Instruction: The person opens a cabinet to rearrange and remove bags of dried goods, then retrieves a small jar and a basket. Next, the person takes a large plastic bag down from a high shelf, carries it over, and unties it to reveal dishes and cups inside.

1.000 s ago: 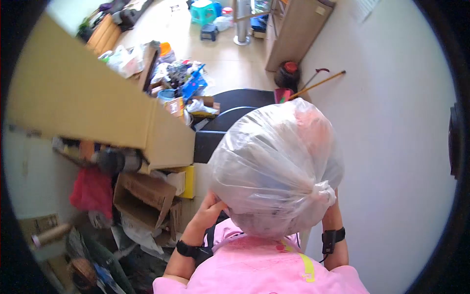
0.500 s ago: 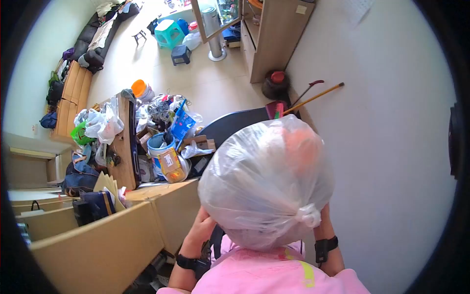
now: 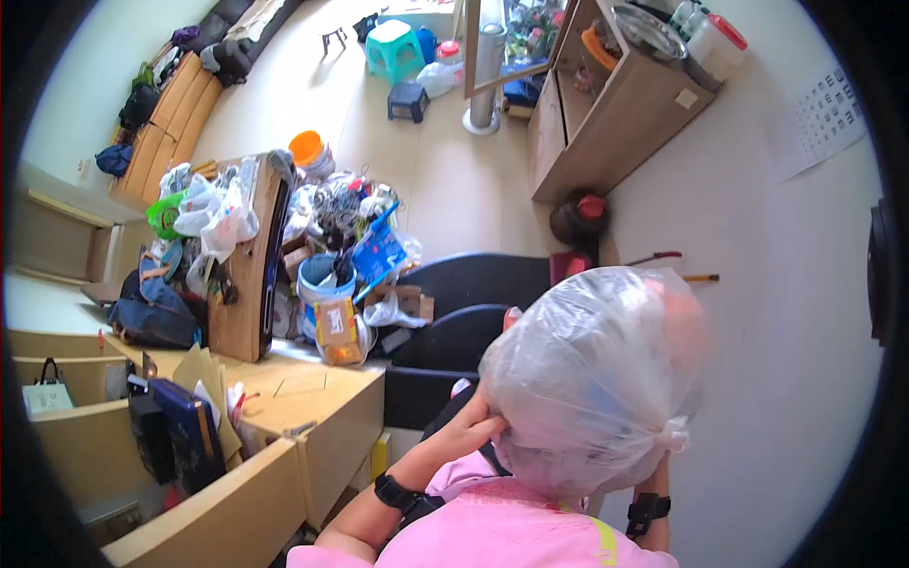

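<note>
A large, translucent plastic bag [image 3: 578, 379], bulging and knotted on its right side, is held up before my chest. Something orange-pink shows faintly through its upper right part. My left hand [image 3: 478, 424] grips the bag's left side, with the thumb pressed against the plastic. On the far side of the bag, my right hand is hidden; only the wrist with its black band [image 3: 648, 511] comes out below the knot. Both forearms reach up from a pink top [image 3: 502, 530].
Low wooden partitions [image 3: 213, 502] stand at left, beside a wooden board [image 3: 244, 303] with bags. Buckets and boxes [image 3: 336, 331] crowd the floor past it. Black curved panels [image 3: 454, 331] lie ahead; a broom handle [image 3: 701, 277] leans near the right wall [image 3: 776, 379].
The bag has shifted right and slightly down in view, turning a little. More of my left hand shows now. The room has shifted, revealing the cabinet top and wall chart.
</note>
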`<state>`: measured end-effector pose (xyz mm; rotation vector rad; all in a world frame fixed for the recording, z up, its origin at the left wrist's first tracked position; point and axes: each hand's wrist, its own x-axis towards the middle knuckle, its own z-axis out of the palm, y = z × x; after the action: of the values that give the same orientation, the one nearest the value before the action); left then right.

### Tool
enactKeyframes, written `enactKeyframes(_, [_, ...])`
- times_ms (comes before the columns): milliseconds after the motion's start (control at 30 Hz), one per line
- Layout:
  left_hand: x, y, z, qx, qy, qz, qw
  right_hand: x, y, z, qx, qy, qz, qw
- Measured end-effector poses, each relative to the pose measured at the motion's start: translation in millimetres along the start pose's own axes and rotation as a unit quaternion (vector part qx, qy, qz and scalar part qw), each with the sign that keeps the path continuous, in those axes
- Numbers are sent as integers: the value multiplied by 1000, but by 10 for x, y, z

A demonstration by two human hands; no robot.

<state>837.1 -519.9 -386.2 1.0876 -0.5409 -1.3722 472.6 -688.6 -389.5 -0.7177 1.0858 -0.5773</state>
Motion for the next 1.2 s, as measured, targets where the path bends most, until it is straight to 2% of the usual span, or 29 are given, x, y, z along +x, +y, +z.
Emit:
enactKeyframes(67, [336, 38, -210, 23, 19, -8, 1000, 736, 256, -262, 29, -11, -17, 999])
enactKeyframes(133, [707, 202, -354, -17, 85, -44, 995, 1620, 548, -732, 10, -115, -47, 992])
enactKeyframes(167, [942, 127, -465, 0, 108, 28, 994, 1789, 453, -507, 15, -111, -53, 992])
enactKeyframes(200, [1186, 182, -547, 8, 121, 35, 992, 1920, 187, 89, 30, -59, -52, 996])
enactKeyframes(233, [1367, 161, -678, -52, 133, -7, 990, 2091, 5, 525, 45, -5, -47, 998])
enactKeyframes(267, [1644, 124, -835, -111, 144, -45, 982, 2407, -81, 698, 111, -69, -44, 991])
enactKeyframes(300, [1917, 108, -946, -143, 160, -29, 976, 2742, -147, 844, 177, -131, -40, 975])
enactKeyframes(333, [2184, 34, -1079, -164, 181, 16, 969, 3135, -208, 1028, 188, -124, -45, 973])
enactKeyframes(400, [2587, -9, -1372, -182, 147, 25, 972, 3521, -315, 1224, 118, -102, -21, 988])
enactKeyframes(500, [2914, 173, -1626, -216, 153, 31, 964, 3909, -511, 1823, 111, -83, -32, 990])
enactKeyframes(533, [3142, 185, -1811, -211, 153, 33, 965, 4224, -513, 1919, 116, -87, -33, 989])
enactKeyframes(600, [3413, 85, -2157, -283, 175, 27, 942, 4662, -371, 2026, 153, -72, 19, 985])
enactKeyframes(633, [3530, 112, -2374, -281, 108, 38, 953, 4862, -318, 2100, 162, -70, 17, 984])
enactKeyframes(733, [4096, 201, -2876, -270, 115, 36, 955, 5512, -173, 2524, 204, -59, -3, 977])
enactKeyframes(767, [4337, 250, -3043, -198, 98, 52, 974, 5697, -128, 2737, 212, -58, -19, 975])
enactKeyframes(800, [4610, 334, -3195, -190, 90, 53, 976, 5897, -96, 2893, 217, -56, -34, 974])
enactKeyframes(867, [4872, 395, -3327, -128, 198, 16, 972, 6310, 136, 2929, 218, -42, -10, 975])
enactKeyframes(933, [5178, 385, -3636, -154, 182, -3, 971, 6615, 182, 3081, 233, -35, -3, 972])
enactKeyframes(1000, [5548, 432, -3801, -190, 240, 21, 952, 6897, 123, 3274, 241, -34, 10, 970])
enactKeyframes(1200, [6741, 406, -4495, -206, 212, -9, 955, 7864, -30, 3634, 178, -3, 3, 984])
